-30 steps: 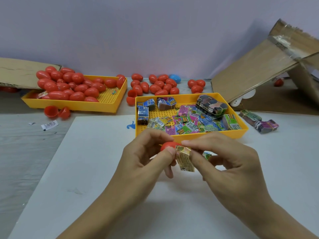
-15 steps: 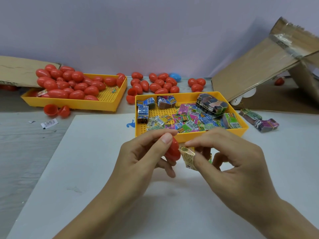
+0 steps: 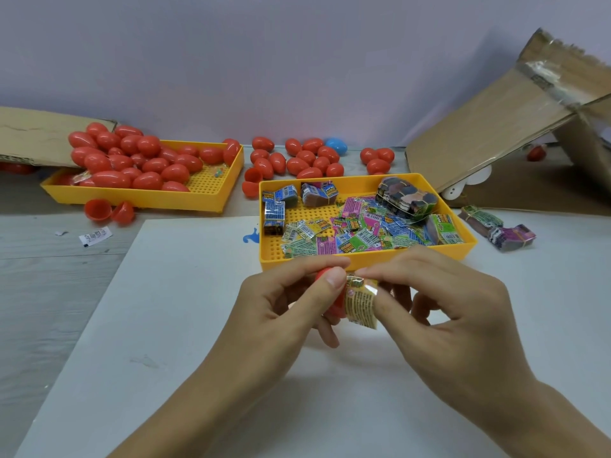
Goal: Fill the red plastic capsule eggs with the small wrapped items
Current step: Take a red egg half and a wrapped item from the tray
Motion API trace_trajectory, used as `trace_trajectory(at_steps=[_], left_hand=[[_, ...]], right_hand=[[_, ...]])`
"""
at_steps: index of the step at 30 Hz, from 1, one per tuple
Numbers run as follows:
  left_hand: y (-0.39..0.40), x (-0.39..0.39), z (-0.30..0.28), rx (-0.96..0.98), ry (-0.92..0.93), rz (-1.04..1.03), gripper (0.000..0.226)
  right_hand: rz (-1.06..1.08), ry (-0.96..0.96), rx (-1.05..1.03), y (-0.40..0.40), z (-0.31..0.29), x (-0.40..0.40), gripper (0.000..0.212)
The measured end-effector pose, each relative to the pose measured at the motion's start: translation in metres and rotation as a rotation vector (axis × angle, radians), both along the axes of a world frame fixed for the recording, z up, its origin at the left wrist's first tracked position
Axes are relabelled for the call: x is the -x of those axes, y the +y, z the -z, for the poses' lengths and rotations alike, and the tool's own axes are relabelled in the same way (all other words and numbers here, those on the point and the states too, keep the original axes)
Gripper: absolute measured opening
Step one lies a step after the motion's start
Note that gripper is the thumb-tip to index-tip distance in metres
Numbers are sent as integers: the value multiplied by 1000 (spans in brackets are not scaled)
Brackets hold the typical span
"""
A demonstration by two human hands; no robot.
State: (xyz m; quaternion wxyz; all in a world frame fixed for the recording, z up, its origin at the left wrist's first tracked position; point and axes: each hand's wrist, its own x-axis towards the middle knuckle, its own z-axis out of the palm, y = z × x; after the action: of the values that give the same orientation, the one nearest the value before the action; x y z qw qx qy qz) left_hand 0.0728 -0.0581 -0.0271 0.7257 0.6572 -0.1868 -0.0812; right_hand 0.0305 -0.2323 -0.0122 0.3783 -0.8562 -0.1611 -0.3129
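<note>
Left hand (image 3: 284,302) curled round red egg (image 3: 334,307) at 9 o'clock of wrapper (image 3: 361,302), right hand (image 3: 439,305) pinching it between thumb and forefinger, knuckles up.

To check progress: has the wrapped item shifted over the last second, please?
Yes: the wrapped item sat below the egg half; now it is beside it, nearer the yellow tray.

red eggs (image 3: 132,160), yellow trays (image 3: 363,259), blue egg (image 3: 336,146)
</note>
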Motion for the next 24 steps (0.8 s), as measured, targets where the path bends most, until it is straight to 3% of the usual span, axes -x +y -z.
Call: trace_trajectory(at_steps=[9,17,24], left_hand=[[1,0,3,-18,-32,11,39],[-1,0,3,40,-86,-70,39],[-4,5,1,9,-229,-94,47]], right_hand=[[2,30,29,-1,-1,-1,14],[-65,139,-156,1,-5,2,13],[34,21,-20,4,-6,3,7]])
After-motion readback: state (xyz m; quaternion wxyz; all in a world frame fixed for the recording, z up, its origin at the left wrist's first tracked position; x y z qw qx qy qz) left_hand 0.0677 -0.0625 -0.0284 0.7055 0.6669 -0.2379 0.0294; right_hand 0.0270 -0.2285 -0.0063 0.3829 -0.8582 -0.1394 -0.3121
